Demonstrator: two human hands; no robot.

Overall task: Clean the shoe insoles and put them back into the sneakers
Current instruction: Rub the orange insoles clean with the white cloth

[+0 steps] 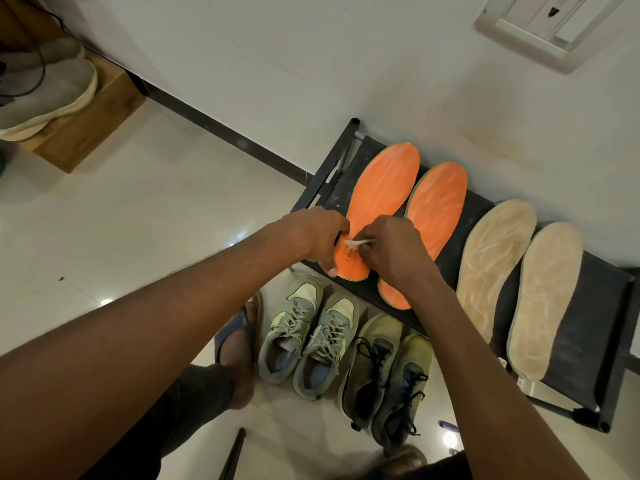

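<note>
Your right hand (391, 251) pinches a small white swab (360, 242) against the heel of the left orange insole (381, 188), while your left hand (311, 233) grips that insole's heel edge. It lies beside the other orange insole (436, 202) and two beige insoles (491, 271) on a dark rack (588, 299); two pairs of sneakers (311, 334) stand on the floor just below it.

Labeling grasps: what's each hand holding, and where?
Right hand pinches a small white swab by its stick end. Left hand grips the left orange insole at its heel edge.
</note>
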